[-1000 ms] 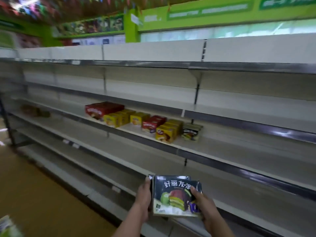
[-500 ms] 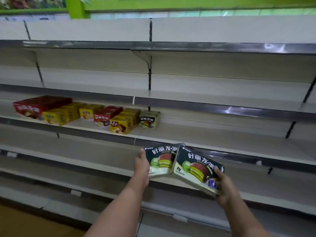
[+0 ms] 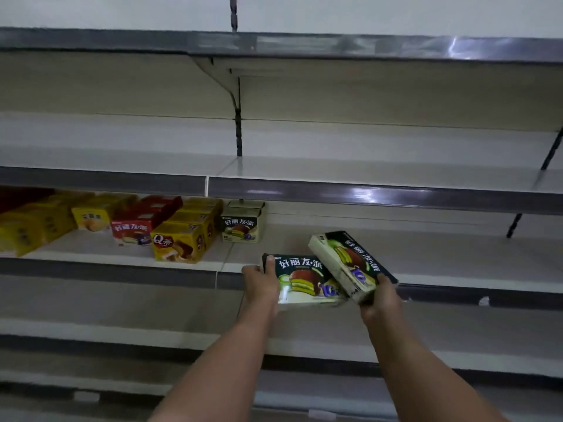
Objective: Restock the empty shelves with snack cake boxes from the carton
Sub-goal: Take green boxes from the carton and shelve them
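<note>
I hold two dark green snack cake boxes in front of the middle shelf. My left hand grips the left edge of one box, which faces me upright. My right hand grips the lower end of the second box, tilted with its top leaning left over the first box. A matching dark green box stands on the shelf just up and left of my hands. The carton is out of view.
Left of the matching box stand a yellow box row, red boxes and more yellow boxes. The shelf to the right of my hands is bare, as are the shelf above and the shelves below.
I have come closer to the shelving and the boxes have risen to the stocked shelf's level. The stack has split, one box per hand, and the right box has tilted more.
</note>
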Demonstrator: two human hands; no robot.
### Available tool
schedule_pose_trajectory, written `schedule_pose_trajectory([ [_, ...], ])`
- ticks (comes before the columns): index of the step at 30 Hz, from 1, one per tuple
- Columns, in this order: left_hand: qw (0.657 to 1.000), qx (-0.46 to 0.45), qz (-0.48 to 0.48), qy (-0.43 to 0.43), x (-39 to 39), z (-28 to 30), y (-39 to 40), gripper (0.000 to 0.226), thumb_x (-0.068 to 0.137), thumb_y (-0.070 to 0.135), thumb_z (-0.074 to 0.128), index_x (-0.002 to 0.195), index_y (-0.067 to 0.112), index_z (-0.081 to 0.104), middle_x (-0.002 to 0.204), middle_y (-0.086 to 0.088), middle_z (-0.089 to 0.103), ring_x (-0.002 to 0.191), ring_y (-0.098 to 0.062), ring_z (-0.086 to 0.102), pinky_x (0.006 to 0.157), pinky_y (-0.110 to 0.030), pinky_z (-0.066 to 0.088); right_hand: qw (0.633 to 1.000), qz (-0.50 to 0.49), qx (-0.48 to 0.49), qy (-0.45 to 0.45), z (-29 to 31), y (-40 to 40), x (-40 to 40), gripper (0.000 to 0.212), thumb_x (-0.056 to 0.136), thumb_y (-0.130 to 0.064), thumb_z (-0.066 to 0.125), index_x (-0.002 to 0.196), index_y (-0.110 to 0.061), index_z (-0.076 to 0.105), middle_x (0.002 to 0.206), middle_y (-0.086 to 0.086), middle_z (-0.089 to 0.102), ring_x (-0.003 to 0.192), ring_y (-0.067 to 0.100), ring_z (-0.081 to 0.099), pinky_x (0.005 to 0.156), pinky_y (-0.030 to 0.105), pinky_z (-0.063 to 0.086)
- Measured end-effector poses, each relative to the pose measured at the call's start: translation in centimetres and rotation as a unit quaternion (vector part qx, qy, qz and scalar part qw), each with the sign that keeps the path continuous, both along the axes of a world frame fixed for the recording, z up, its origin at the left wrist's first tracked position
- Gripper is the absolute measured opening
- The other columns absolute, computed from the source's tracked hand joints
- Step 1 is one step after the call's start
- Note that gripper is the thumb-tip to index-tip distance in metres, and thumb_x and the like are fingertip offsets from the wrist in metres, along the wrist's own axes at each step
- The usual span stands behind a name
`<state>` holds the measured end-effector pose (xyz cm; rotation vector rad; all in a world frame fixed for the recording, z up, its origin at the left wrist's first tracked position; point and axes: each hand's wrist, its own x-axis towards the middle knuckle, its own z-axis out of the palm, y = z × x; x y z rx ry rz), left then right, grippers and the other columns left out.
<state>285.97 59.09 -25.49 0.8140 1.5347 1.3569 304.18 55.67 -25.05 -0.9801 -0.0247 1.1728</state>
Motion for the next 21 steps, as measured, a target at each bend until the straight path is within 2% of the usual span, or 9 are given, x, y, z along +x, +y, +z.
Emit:
schedule_pose_trajectory([
  [2, 1.0, -0.008, -0.003, 0.027, -0.7, -0.4, 2.1, 0.042, 0.098, 0.038, 0.046, 0.115, 0.0, 0.045, 0.107, -0.017, 0.057, 0.091, -0.031, 0.055, 0.075, -0.036, 0.042, 0.999, -0.034, -0.015, 0.004, -0.2, 1.6, -0.5, 0.012, 0.096, -0.014, 0.05, 0.099, -0.003, 0.05, 0.11, 0.017, 0.06, 0.094, 0.03, 0.062, 0.091, 0.046, 0.051],
  [4, 0.999, -0.009, -0.01, 0.037, -1.3, -0.9, 3.9, 0.043, 0.099, 0.038, 0.042, 0.117, -0.001, 0.045, 0.109, -0.02, 0.057, 0.094, -0.032, 0.055, 0.078, -0.037, 0.044, 0.997, -0.061, -0.039, 0.002, -0.2, 2.3, -0.7, 0.01, 0.096, -0.011, 0.05, 0.088, -0.005, 0.048, 0.107, 0.017, 0.058, 0.091, 0.028, 0.062, 0.091, 0.043, 0.05],
  [6, 0.999, -0.013, -0.012, 0.034, -1.6, -1.3, 5.5, 0.045, 0.099, 0.041, 0.041, 0.117, 0.0, 0.046, 0.113, -0.023, 0.058, 0.1, -0.037, 0.057, 0.086, -0.043, 0.049, 0.994, -0.089, -0.066, 0.001, -0.5, 3.2, -0.2, 0.013, 0.095, -0.013, 0.053, 0.104, -0.003, 0.05, 0.108, 0.015, 0.059, 0.089, 0.025, 0.063, 0.086, 0.039, 0.052],
  [9, 0.999, -0.028, -0.026, 0.014, -1.4, -1.8, 7.2, 0.047, 0.098, 0.047, 0.04, 0.114, 0.004, 0.049, 0.113, -0.021, 0.06, 0.101, -0.04, 0.06, 0.089, -0.052, 0.05, 0.986, -0.124, -0.109, -0.035, -0.4, 4.0, 1.0, 0.046, 0.092, -0.02, 0.062, 0.131, -0.004, 0.043, 0.121, 0.015, 0.059, 0.102, 0.026, 0.063, 0.08, 0.036, 0.052],
  [14, 0.999, -0.004, -0.045, 0.005, -0.1, -1.5, 8.3, 0.04, 0.099, 0.043, 0.041, 0.106, 0.004, 0.049, 0.106, -0.018, 0.062, 0.092, -0.033, 0.059, 0.079, -0.04, 0.05, 0.953, -0.119, -0.196, -0.197, -0.2, 5.7, 2.8, 0.066, 0.084, -0.03, 0.071, 0.133, -0.005, 0.036, 0.127, 0.012, 0.05, 0.114, 0.03, 0.054, 0.096, 0.045, 0.048],
  [16, 0.999, 0.025, -0.046, 0.012, 0.3, -1.0, 8.3, 0.032, 0.099, 0.038, 0.043, 0.103, 0.007, 0.05, 0.106, -0.017, 0.062, 0.092, -0.031, 0.059, 0.076, -0.037, 0.048, 0.882, -0.108, -0.3, -0.348, -0.3, 6.1, 3.6, 0.07, 0.082, -0.034, 0.071, 0.136, -0.004, 0.036, 0.139, 0.017, 0.043, 0.125, 0.035, 0.044, 0.101, 0.049, 0.042],
  [18, 0.997, 0.054, -0.047, 0.016, 0.6, -0.8, 8.5, 0.032, 0.099, 0.036, 0.046, 0.11, 0.007, 0.054, 0.11, -0.013, 0.062, 0.097, -0.029, 0.058, 0.082, -0.035, 0.047, 0.775, -0.104, -0.362, -0.508, 0.3, 5.8, 3.3, 0.061, 0.087, -0.029, 0.063, 0.138, -0.007, 0.037, 0.143, 0.017, 0.038, 0.129, 0.036, 0.037, 0.104, 0.047, 0.035],
  [20, 0.996, 0.072, -0.044, 0.021, 0.9, -0.7, 8.7, 0.036, 0.099, 0.033, 0.047, 0.12, 0.005, 0.054, 0.108, -0.007, 0.059, 0.098, -0.023, 0.054, 0.084, -0.029, 0.041, 0.694, -0.091, -0.297, -0.649, 1.0, 5.9, 2.5, 0.044, 0.091, -0.022, 0.056, 0.133, -0.011, 0.047, 0.135, 0.014, 0.049, 0.122, 0.033, 0.045, 0.097, 0.044, 0.039],
  [21, 0.996, 0.075, -0.04, 0.017, 1.0, -0.6, 8.8, 0.037, 0.099, 0.032, 0.048, 0.122, 0.005, 0.055, 0.106, -0.005, 0.057, 0.098, -0.022, 0.053, 0.084, -0.028, 0.039, 0.677, -0.058, -0.237, -0.694, 1.3, 6.2, 1.7, 0.034, 0.094, -0.022, 0.052, 0.126, -0.012, 0.054, 0.124, 0.012, 0.057, 0.112, 0.031, 0.053, 0.09, 0.04, 0.044],
])
